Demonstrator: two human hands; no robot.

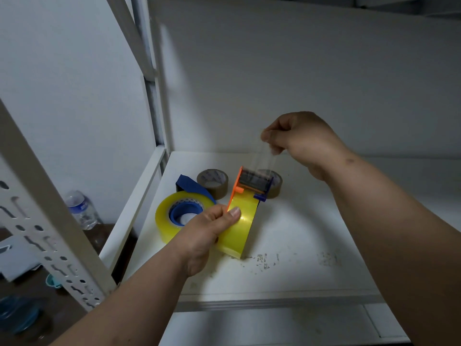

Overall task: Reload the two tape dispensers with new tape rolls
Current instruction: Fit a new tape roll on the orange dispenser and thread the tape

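The left forearm is reaching in from the bottom edge, and the left hand (pixel 212 228) is closing around a yellowish tape roll (pixel 240 228) seated in an orange dispenser (pixel 245 187), the thumb pressing flat on the roll's outer face while the fingers are wrapping behind it out of sight. The roll's lower edge is touching the white shelf (pixel 311 233). Above it, the right hand (pixel 296 139) is pinching the free end of a clear tape strip (pixel 264 158) between thumb and curled fingers, and the strip is stretching down to the dispenser's dark front end. Just to the left, a second yellowish roll (pixel 169 221) is sitting on a blue dispenser (pixel 190 188), lying on the shelf and touching the left hand. Behind these, two brown tape rolls (pixel 212 182) are resting flat near the back, one partly hidden by the orange dispenser. Beyond the shelf frame, a plastic water bottle (pixel 81 209) is standing on a lower dark surface at left.
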